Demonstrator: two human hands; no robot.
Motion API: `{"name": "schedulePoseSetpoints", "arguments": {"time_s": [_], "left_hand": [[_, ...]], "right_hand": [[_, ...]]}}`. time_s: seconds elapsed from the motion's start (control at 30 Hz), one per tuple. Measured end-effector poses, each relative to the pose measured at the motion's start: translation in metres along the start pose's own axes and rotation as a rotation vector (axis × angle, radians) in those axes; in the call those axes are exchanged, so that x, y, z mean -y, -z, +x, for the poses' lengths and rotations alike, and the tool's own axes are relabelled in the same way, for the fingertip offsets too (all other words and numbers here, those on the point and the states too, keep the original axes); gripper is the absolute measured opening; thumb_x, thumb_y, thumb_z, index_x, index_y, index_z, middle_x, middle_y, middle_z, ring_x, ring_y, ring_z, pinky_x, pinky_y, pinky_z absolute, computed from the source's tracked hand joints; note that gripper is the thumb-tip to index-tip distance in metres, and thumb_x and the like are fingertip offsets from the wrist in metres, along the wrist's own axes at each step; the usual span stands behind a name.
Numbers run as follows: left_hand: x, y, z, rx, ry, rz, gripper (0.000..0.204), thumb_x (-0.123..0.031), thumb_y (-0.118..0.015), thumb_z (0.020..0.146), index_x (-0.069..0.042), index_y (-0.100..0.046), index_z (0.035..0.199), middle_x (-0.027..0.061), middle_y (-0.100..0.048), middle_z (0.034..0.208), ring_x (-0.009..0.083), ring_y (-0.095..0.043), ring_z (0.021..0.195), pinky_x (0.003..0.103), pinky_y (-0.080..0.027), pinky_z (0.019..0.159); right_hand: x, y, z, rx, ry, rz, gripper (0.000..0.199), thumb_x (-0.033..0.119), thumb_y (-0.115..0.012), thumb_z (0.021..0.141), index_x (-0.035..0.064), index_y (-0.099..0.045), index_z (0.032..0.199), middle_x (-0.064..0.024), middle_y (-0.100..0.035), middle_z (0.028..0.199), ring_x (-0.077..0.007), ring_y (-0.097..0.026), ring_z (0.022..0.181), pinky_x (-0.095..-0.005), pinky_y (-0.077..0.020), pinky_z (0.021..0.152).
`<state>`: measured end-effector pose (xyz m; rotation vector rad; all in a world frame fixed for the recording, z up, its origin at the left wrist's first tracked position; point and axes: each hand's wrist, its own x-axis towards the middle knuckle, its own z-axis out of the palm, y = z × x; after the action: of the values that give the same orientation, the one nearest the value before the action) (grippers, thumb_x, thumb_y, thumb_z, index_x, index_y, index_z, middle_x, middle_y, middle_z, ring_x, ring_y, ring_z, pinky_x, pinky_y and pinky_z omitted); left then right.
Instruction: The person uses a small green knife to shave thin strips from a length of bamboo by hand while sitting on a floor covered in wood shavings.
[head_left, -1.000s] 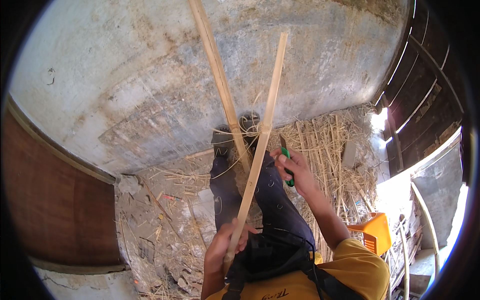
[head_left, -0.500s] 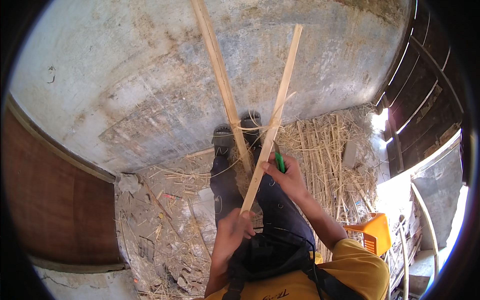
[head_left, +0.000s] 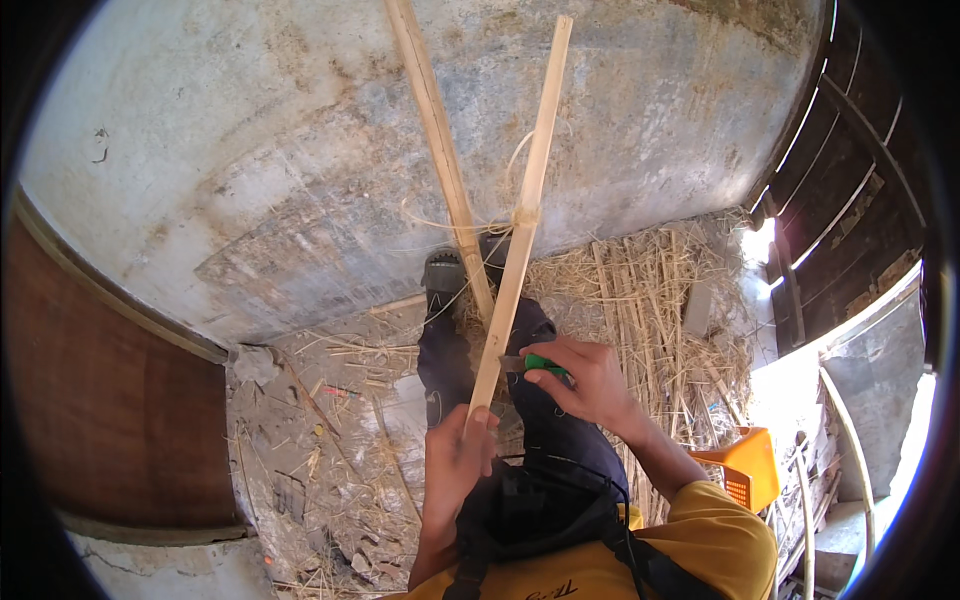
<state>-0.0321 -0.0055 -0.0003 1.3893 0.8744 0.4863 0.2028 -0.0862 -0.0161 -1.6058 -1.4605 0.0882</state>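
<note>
A split bamboo strip (head_left: 534, 180) lies in front of the person's body, its long axis running from the lap out past the feet and leaning slightly to the right at its far end. The left grip (head_left: 460, 455) is clamped on its near end, thumb laid along the face, while the right grip (head_left: 588, 382) is closed around the green handle of a knife (head_left: 540, 362). The relation that matters is crosswise: the strip lies to the left of the right grip, and the short blade (head_left: 513, 364) points left, roughly square to the strip, with its tip at the strip's right edge just beyond the left grip; whether it bites into the fibre cannot be told. The left hand is the nearer one, being on the strip itself, and the right reaches it only through the knife. Past the blade, most of the strip's length extends free, with a darker node (head_left: 526, 216) partway along and a thin pale curl (head_left: 515, 165) beside it. A second bamboo length (head_left: 432, 120) slants away on the left, converging with the strip near the knees, and dry slivers (head_left: 640, 310) litter the floor to the right
</note>
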Motion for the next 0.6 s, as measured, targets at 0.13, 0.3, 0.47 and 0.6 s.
{"name": "schedulePoseSetpoints", "arguments": {"time_s": [0.13,0.3,0.47,0.6], "left_hand": [[-0.003,-0.003,0.003,0.007,-0.019,-0.008,0.034,-0.027,-0.058,0.12,-0.001,-0.072,0.103,-0.0009,-0.056,0.062,0.0058,-0.05,0.051,0.026,-0.038,0.048],[-0.003,-0.004,0.001,0.011,-0.01,-0.014,0.035,-0.027,-0.058,0.12,-0.001,-0.071,0.101,-0.0025,-0.054,0.06,0.0042,-0.048,0.05,0.025,-0.035,0.048],[0.001,-0.003,-0.004,0.01,-0.001,-0.006,0.035,-0.027,-0.057,0.12,-0.002,-0.07,0.099,-0.0039,-0.052,0.061,0.0029,-0.046,0.053,0.025,-0.032,0.05],[0.008,-0.001,-0.015,0.036,0.024,-0.036,0.036,-0.027,-0.058,0.12,-0.001,-0.068,0.098,-0.0043,-0.051,0.062,0.0028,-0.046,0.055,0.026,-0.032,0.051]], "right_hand": [[0.005,0.001,-0.002,0.001,0.029,-0.127,0.032,0.026,-0.089,0.095,0.0103,-0.082,0.122,-0.0074,-0.075,0.089,-0.028,-0.074,0.072,-0.039,-0.0558,0.064],[0.006,0.003,0.003,-0.101,0.009,-0.176,0.03,0.029,-0.089,0.094,0.0127,-0.083,0.119,-0.0044,-0.073,0.084,-0.0263,-0.071,0.066,-0.0388,-0.0549,0.061],[0.0,0.001,0.004,-0.133,0.039,-0.246,0.029,0.033,-0.089,0.094,0.0144,-0.083,0.115,-0.0035,-0.072,0.082,-0.0264,-0.071,0.064,-0.0394,-0.0541,0.058],[-0.011,0.007,0.013,-0.208,-0.025,-0.215,0.028,0.031,-0.088,0.096,0.0122,-0.083,0.117,-0.0064,-0.078,0.087,-0.0262,-0.073,0.064,-0.0384,-0.0557,0.06]]}}
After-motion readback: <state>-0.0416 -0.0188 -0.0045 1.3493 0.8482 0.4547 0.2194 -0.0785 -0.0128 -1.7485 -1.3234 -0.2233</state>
